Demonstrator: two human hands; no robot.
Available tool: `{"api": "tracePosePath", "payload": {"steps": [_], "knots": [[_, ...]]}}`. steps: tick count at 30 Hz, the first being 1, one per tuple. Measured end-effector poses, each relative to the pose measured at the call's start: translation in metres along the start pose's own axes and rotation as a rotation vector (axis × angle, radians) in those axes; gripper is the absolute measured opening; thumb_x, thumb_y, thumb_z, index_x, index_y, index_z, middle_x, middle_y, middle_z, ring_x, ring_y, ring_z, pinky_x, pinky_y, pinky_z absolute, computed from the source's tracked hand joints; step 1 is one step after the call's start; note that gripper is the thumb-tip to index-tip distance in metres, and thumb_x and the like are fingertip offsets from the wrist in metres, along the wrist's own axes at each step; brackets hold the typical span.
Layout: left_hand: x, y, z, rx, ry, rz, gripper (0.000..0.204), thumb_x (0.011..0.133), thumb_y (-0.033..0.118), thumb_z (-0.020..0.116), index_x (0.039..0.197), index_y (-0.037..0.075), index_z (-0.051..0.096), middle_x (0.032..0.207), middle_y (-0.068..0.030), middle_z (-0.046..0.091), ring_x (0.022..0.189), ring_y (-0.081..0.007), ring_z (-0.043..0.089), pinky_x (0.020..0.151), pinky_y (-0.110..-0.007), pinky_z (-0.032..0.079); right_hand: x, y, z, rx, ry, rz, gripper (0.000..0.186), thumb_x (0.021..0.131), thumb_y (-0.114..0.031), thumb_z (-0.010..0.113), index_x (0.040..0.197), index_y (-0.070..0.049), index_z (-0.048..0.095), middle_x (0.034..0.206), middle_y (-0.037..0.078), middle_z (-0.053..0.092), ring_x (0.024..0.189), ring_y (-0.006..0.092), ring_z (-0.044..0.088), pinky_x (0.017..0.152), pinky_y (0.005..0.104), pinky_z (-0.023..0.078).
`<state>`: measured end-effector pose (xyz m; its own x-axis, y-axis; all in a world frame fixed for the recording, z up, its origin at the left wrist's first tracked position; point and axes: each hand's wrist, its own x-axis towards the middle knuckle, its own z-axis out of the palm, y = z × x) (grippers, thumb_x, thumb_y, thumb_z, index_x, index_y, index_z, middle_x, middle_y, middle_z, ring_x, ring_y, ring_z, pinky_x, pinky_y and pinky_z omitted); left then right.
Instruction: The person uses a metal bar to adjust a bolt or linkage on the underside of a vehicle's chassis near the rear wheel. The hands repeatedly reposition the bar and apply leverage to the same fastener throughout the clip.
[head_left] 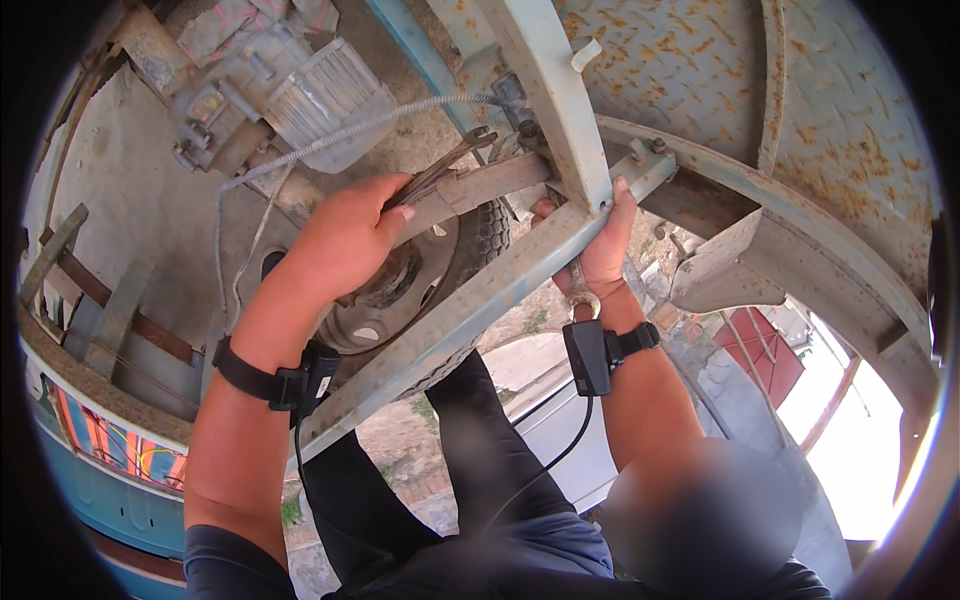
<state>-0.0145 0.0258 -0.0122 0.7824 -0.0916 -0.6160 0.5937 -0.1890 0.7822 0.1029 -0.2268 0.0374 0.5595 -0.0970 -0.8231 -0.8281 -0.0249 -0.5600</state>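
Note:
My left hand (365,225) is closed round the shank of an open-end wrench (440,168), whose jaw points toward the bolted corner of a metal frame. Under that wrench runs a flat rusty bar (500,180), which ends at the corner. At the pale blue frame beam (480,270), my right hand (605,245) is closed, its thumb lying along the beam and some fingers hidden behind it. The ring end of a second wrench (582,298) sticks out of the right palm near the wrist. Bolts (658,147) show on a bracket just past the right thumb.
A tyred wheel (400,280) sits behind the beam. A grey finned motor casing (320,100) lies at upper left, with a ribbed cable conduit (370,125) crossing toward the corner. Rusty tread plate (680,70) covers the upper right. A curved steel rail (830,240) runs along the right.

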Motion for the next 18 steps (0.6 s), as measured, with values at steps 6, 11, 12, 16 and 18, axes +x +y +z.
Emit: {"api": "tracePosePath", "payload": {"steps": [6, 11, 12, 16, 18], "knots": [[0.031, -0.025, 0.021, -0.079, 0.023, 0.066, 0.038, 0.1, 0.018, 0.061, 0.135, 0.003, 0.062, 0.131, -0.0203, 0.065, 0.121, -0.0386, 0.061, 0.102, -0.044, 0.049, -0.004, -0.003, 0.001, -0.005, -0.065, 0.003, 0.074, 0.095, -0.071, 0.043, 0.125, -0.006, 0.06, 0.082, 0.013, 0.063, 0.074, 0.0255, 0.062, 0.071, 0.0421, 0.053], [0.049, -0.033, 0.032, -0.146, 0.073, 0.121, 0.036, 0.1, 0.012, 0.064, 0.134, 0.001, 0.064, 0.129, -0.0178, 0.067, 0.117, -0.0318, 0.064, 0.103, -0.038, 0.048, -0.001, -0.002, 0.0, 0.002, -0.071, 0.005, 0.075, 0.094, -0.071, 0.042, 0.125, -0.005, 0.06, 0.08, 0.014, 0.063, 0.073, 0.0269, 0.061, 0.069, 0.0424, 0.053], [0.051, -0.033, 0.034, -0.158, 0.068, 0.11, 0.036, 0.1, 0.011, 0.064, 0.134, 0.001, 0.064, 0.129, -0.0176, 0.067, 0.117, -0.0313, 0.064, 0.104, -0.038, 0.048, -0.002, -0.002, 0.001, 0.01, -0.055, 0.002, 0.075, 0.094, -0.072, 0.042, 0.125, -0.005, 0.059, 0.081, 0.014, 0.063, 0.072, 0.0269, 0.061, 0.069, 0.0423, 0.053], [0.062, -0.04, 0.039, -0.206, 0.062, 0.094, 0.035, 0.1, 0.011, 0.064, 0.134, 0.002, 0.064, 0.129, -0.0169, 0.067, 0.117, -0.0295, 0.064, 0.104, -0.037, 0.048, -0.002, -0.002, 0.001, 0.012, -0.045, -0.002, 0.076, 0.094, -0.072, 0.042, 0.125, -0.005, 0.059, 0.081, 0.015, 0.063, 0.072, 0.0272, 0.061, 0.068, 0.0421, 0.053], [0.068, -0.043, 0.041, -0.193, 0.047, 0.099, 0.035, 0.1, 0.01, 0.063, 0.134, 0.002, 0.064, 0.129, -0.0166, 0.068, 0.118, -0.0291, 0.064, 0.104, -0.037, 0.048, -0.003, -0.002, 0.001, -0.007, -0.042, -0.003, 0.077, 0.093, -0.073, 0.042, 0.125, -0.005, 0.059, 0.082, 0.015, 0.064, 0.072, 0.0274, 0.062, 0.068, 0.0419, 0.053]]}}
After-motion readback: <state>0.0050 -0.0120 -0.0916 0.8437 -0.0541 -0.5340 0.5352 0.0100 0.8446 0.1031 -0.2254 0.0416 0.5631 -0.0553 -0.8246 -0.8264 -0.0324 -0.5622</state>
